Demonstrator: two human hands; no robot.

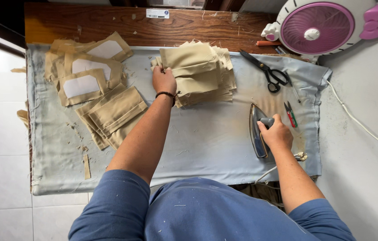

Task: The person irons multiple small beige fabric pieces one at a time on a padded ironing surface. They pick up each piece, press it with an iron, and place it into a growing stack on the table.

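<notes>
My left hand (pixel 164 80) reaches forward and grips the left edge of the top piece on a stack of tan fabric pieces (pixel 200 71) at the back middle of the pale blue ironing cloth (pixel 206 143). A dark bracelet sits on that wrist. My right hand (pixel 276 133) is closed around the handle of a clothes iron (pixel 257 130), which stands tilted on its side at the right of the cloth, its metal soleplate facing left.
Folded tan pieces (pixel 113 114) and pieces with white lining (pixel 84 73) lie at the left. Black scissors (pixel 267 71) and small red-and-green snips (pixel 290 114) lie at the right. A pink-and-white fan (pixel 318 27) stands at the back right, and a white cord (pixel 358 122) runs beside the wooden table (pixel 86 22).
</notes>
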